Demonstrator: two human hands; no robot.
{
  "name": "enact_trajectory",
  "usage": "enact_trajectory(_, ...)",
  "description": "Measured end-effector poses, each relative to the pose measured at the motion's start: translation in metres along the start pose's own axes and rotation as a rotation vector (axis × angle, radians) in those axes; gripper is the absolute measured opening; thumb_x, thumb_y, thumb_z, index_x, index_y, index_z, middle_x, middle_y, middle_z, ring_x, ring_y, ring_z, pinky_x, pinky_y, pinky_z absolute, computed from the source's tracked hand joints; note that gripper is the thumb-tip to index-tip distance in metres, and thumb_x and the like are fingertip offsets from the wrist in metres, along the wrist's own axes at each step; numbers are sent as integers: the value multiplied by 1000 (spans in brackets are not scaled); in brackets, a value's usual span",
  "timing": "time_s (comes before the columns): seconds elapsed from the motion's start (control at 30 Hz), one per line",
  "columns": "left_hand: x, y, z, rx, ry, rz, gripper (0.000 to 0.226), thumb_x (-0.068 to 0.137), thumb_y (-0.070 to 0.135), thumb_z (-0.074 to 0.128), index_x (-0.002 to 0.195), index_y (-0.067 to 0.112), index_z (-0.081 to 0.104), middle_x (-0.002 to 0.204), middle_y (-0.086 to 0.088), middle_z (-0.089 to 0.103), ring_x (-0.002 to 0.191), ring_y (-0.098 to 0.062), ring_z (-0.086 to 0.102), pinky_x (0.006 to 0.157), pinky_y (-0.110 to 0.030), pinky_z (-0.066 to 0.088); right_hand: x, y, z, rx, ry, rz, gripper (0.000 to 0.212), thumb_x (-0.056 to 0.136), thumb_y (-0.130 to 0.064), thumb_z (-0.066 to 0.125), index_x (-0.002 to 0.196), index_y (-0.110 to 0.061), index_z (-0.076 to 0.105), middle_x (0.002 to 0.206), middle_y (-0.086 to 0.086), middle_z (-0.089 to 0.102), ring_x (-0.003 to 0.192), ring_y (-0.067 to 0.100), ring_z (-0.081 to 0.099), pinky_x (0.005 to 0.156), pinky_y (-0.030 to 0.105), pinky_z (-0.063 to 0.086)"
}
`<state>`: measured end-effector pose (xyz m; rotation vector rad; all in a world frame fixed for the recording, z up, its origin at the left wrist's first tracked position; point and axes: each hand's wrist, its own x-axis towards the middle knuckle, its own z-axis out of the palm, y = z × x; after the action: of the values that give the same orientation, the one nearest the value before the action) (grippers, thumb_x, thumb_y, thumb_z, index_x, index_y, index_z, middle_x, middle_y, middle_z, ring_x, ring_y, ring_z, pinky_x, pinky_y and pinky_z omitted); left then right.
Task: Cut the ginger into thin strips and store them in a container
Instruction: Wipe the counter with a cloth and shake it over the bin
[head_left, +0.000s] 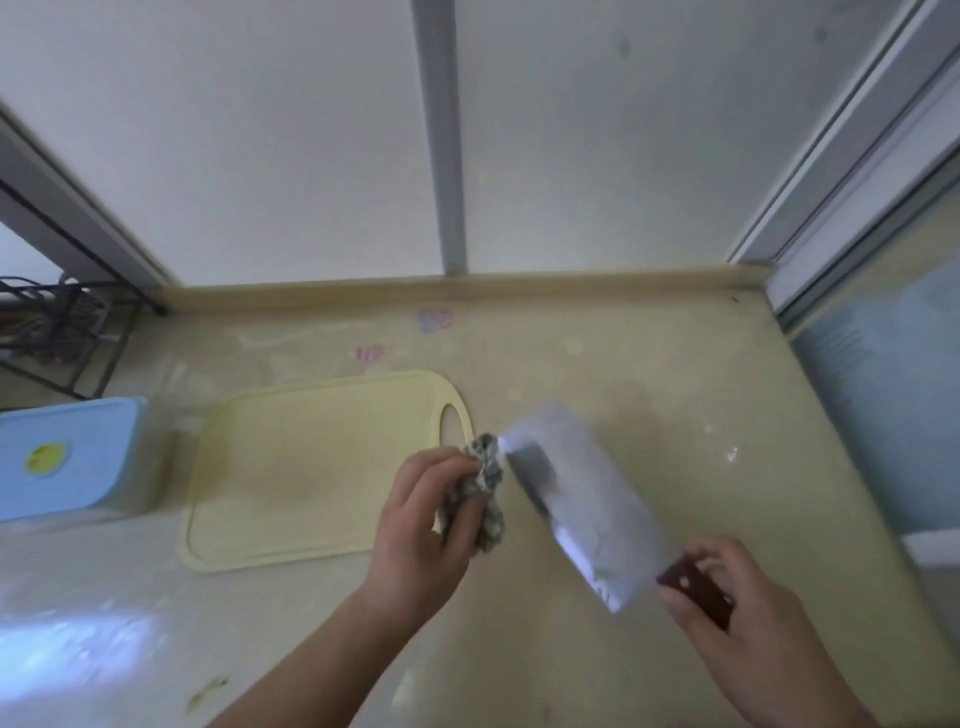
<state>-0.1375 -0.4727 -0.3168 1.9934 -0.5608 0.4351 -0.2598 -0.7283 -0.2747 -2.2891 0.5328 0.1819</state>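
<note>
Our right hand (737, 597) grips the cleaver (576, 499) handle, our left hand (431, 525) bunches a rag (480, 493) against its blade, just off the board (311, 467) edge, container (67, 457) far left, ginger unseen.

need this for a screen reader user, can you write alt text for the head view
A person's right hand holds a cleaver by its dark handle above a beige counter, while the left hand grips a crumpled cloth beside the blade. An empty yellow cutting board and a blue lidded container sit to the left.
</note>
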Motion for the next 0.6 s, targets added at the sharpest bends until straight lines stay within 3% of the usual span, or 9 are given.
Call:
enact_trajectory(0.07,10,2,5,36,-7,122,18,92,9,61,110,13,60,112,-2,61,103,-22,61,93,-28,48,-24,-4,-1,-7,-121,16,66,79,-20,87,95,-66,43,72,-28,70,74,-4,68,65,10,46)
enact_trajectory(0.13,15,3,11,8,-79,151,14,97,12,60,111,11,64,117,-7,67,114,-23,63,100,-32,50,-38,-5,2,-16,-179,13,68,78,-20,88,92,-68,42,63,-21,70,62,0,66,61,12,45)
enact_trajectory(0.27,0,2,19,43,-206,261,20,101,14,60,104,1,75,121,-7,72,124,-20,64,103,-37,53,-48,-4,9,59,-117,55,60,76,-20,89,96,-60,48,58,-11,70,52,5,59,58,15,43)
enact_trajectory(0.4,-35,17,26,7,-278,322,16,92,6,68,107,7,75,120,-2,73,124,-15,64,95,-37,56,-45,-6,17,83,5,68,38,76,-12,90,88,-24,56,56,-10,69,56,6,61,57,14,42)
enact_trajectory(0.6,-82,40,34,-94,-324,380,23,98,15,55,105,16,77,123,6,72,128,-14,60,97,-35,55,-31,-14,27,62,92,27,41,77,-5,87,84,-26,52,70,-25,71,69,-1,65,60,8,42)
